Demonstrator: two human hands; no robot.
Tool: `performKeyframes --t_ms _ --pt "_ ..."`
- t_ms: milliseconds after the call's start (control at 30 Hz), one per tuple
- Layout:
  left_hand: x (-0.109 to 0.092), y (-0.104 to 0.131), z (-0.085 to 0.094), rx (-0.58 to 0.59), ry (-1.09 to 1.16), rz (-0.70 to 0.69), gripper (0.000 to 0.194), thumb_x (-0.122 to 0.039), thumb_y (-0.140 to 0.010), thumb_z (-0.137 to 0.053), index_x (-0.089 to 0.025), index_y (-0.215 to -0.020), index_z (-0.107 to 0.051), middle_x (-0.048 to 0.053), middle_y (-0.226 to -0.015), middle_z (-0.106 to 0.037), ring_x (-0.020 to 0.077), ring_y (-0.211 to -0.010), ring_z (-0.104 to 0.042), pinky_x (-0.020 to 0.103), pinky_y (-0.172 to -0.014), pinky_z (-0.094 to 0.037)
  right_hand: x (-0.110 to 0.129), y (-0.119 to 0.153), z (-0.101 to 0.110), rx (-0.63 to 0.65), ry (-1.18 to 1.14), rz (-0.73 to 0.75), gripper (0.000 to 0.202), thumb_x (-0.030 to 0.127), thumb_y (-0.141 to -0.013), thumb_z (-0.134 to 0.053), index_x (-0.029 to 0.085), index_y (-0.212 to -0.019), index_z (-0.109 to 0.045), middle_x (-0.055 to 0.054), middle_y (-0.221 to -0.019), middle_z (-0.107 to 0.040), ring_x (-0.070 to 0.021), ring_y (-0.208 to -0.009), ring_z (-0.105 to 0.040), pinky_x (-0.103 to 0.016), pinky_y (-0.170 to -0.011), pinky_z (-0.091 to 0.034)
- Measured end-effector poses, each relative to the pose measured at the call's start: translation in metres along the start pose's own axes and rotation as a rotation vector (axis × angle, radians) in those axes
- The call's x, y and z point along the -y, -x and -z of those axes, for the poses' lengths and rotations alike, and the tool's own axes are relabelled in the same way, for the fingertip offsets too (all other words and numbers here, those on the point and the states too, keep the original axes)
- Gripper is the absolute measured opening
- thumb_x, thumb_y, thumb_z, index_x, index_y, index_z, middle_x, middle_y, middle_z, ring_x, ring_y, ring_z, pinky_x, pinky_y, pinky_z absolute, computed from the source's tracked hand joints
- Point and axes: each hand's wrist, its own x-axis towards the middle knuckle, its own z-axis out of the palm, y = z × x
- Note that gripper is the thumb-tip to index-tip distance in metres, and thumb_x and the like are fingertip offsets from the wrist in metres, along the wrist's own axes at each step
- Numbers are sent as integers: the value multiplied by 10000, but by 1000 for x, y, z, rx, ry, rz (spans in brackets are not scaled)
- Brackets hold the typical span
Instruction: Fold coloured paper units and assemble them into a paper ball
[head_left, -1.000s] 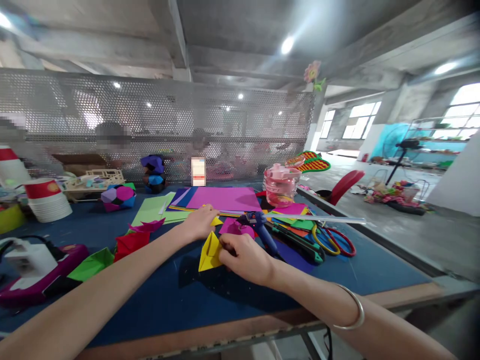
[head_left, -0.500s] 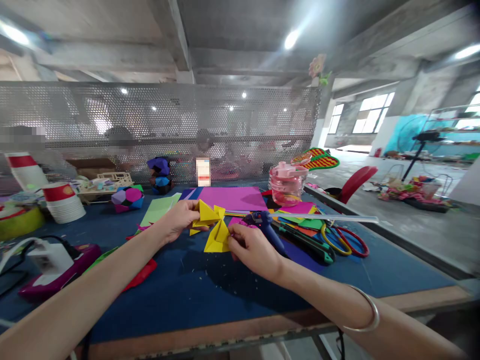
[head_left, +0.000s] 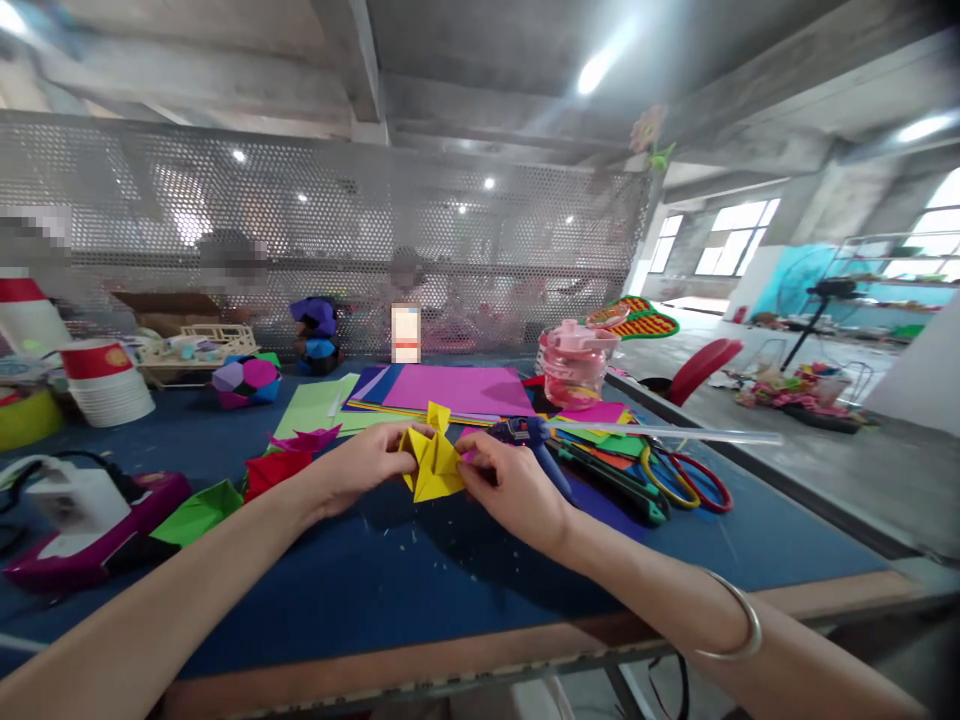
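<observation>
A folded yellow paper piece with several pointed flaps is held up over the blue table, between both hands. The fingers of my left hand pinch its left side. On its right side, my right hand grips a flap between thumb and fingertips. Just beyond my right hand lies a dark blue glue gun with a clear stick. Folded red paper and green paper rest beside my left forearm.
Scissors, a green-black cutter and a pink jar are on the right. Purple sheets lie at the back. Paper cups and a power strip stand left. A perforated screen rises behind.
The yellow piece has turned and looks more compact, its lower flap now spread toward the camera. My left hand has moved slightly lower. The camera view has shifted a little.
</observation>
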Motion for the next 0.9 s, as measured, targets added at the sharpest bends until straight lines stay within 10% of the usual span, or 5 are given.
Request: performKeyframes --t_ms 167,433,900 --pt "8 -1 1 -122 -13 25 337 -88 -667 -499 -190 -987 -534 -12 -789 -644 132 -652 -614 214 -559 -460 0 2 -2 -88 -146 57 148 245 -956 -496 202 -1064 -586 -8 -757 -704 -152 -659 -691 -230 -619 -493" --pt "15 3 4 244 -164 -32 308 -103 -679 -511 -206 -970 -518 -9 -779 -652 152 -636 -633 261 -604 -494 1 2 -2 53 -33 130 100 182 -928 -520 201 -977 -605 -7 -787 -713 -139 -684 -667 -222 -628 -465" --pt "4 14 2 393 -90 -30 482 -172 -681 -671 -209 -1143 -538 23 -1034 -641 189 -958 -615 258 -773 -467 -2 4 -4 -22 63 165 123 153 -892 -536 199 -980 -610 -9 -776 -716 -137 -677 -671 -217 -623 -452"
